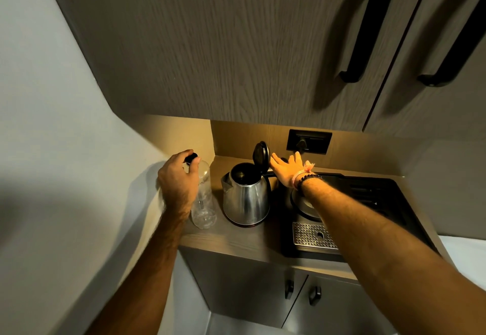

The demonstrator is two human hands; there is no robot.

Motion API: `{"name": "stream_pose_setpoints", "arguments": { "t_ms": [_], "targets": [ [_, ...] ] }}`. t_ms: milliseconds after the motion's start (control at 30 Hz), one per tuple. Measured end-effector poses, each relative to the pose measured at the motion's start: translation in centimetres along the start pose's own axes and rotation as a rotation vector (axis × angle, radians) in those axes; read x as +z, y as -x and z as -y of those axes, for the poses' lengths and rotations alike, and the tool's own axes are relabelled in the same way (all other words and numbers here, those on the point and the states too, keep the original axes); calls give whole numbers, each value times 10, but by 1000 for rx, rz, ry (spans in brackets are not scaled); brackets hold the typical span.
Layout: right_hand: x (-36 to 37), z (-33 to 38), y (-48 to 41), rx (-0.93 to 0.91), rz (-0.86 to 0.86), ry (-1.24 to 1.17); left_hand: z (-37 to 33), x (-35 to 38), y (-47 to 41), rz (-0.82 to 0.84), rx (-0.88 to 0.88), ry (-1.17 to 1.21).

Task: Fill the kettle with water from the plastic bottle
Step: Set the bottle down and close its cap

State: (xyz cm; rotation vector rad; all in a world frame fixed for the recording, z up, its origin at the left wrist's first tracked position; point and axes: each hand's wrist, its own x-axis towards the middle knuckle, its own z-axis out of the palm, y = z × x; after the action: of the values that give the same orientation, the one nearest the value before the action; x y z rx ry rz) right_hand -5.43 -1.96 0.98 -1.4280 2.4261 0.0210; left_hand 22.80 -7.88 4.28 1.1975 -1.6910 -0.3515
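Steel kettle [246, 198] at frame centre, lid [261, 155] up; left hand [178, 177] clamped on clear bottle [202, 198] (seemingly near-empty); right hand [286, 169] spread apart.

The left hand [178, 179] hides the plastic bottle [203, 203] neck; the right forearm covers part of the drip tray [310, 234] at lower right; bottle's water level unclear

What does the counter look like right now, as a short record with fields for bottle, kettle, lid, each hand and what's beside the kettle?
bottle: clear plastic bottle, upright on the counter, left of the kettle, black cap on
kettle: steel kettle, upright, off its base
lid: lid swung open
left hand: left hand gripping the bottle's cap
right hand: right hand open, fingers by the lid
beside kettle: round base and perforated drip tray, to its right
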Motion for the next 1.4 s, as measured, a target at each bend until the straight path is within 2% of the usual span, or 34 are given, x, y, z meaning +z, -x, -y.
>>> {"name": "stream_pose_setpoints", "arguments": {
  "t_ms": [567, 733, 800, 867, 933, 1000, 1067, 1167, 1267, 1400],
  "targets": [
    [0, 3, 2, -13, 6, -34, 9, -4, 9, -13, -9, 77],
    [-1, 7, 4, -53, 25, -118, 13, -8, 12, -38, 9, 55],
    [0, 7, 0, -141, -8, -133, 13, -10, 15, -76, 35, 21],
    [0, 10, -3, -201, 0, -298, 6, -12, 20, -166, 101, 25],
    [0, 17, -6, -167, 17, -467, -7, -11, 25, -252, 194, 45],
    [-1, 28, -6, -147, 9, -469, -21, -6, 31, -274, 269, 66],
    [0, 37, -3, -99, -3, -362, -35, 4, 36, -207, 317, 81],
    [4, 44, 2, -38, 0, -202, -48, 28, 40, 136, 295, 11],
    [8, 40, 1, -63, 11, -198, -44, 58, 41, 446, 285, -173],
    [8, 25, -1, -152, -13, -294, -21, 87, 43, 711, 180, -448]
  ]
}}
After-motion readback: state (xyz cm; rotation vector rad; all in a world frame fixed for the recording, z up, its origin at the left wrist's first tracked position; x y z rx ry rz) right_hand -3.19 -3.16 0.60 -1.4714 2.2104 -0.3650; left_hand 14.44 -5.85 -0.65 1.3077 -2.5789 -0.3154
